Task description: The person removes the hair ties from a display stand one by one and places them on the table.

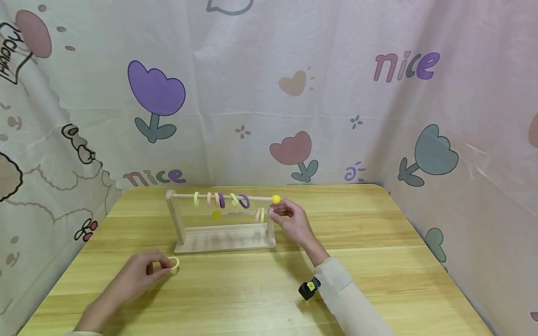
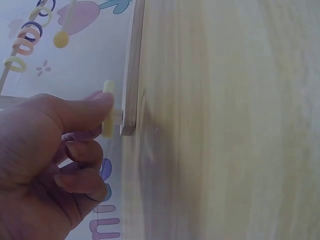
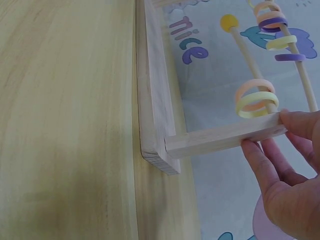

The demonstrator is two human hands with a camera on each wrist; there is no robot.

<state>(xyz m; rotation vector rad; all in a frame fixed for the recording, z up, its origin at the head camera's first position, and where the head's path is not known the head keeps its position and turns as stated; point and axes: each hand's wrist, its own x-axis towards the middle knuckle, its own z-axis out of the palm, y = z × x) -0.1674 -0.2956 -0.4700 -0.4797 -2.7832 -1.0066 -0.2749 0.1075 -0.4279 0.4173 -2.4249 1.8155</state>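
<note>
Between thumb and fingertips, my left hand (image 1: 140, 273) pinches a pale yellow ring (image 1: 175, 264), in front of the left end of a wooden rack (image 1: 227, 245). At the rack's other end, my right hand (image 1: 295, 223) grips the top of the short right post (image 3: 220, 138), thumb on one side and fingers on the other. An upper rod (image 1: 260, 199) from the tall left post carries several yellow, peach and purple rings and ends in a yellow ball (image 1: 276, 199). A lower rod (image 3: 247, 57) from the right post bears a peach ring (image 3: 242, 90) and a yellow ring (image 3: 245, 111).
The rack stands on a wood-grain table (image 1: 235, 298), towards its back edge. Behind and beside the table hangs a printed cloth (image 1: 235, 93) with flowers and words. A small black device (image 1: 308, 289) sits at the right sleeve's cuff.
</note>
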